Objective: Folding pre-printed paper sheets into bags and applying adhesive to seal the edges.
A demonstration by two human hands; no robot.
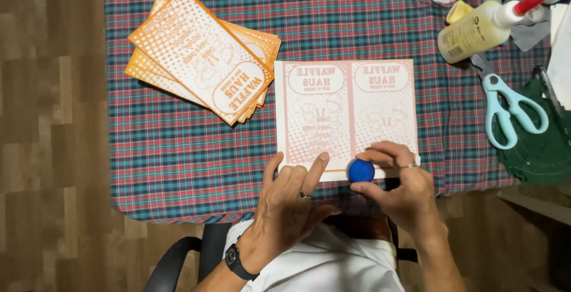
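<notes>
With our left hand (291,194) spread flat on the pale pink printed paper sheet (346,116), fingers apart, our right hand (399,185) pinches the small round blue cap-like object (361,171) at the sheet's near edge, best kept steady there.

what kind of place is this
Probably a home craft table: a plaid tablecloth, a glue bottle, scissors and a stack of orange printed cards beside the sheet being worked on.
</notes>
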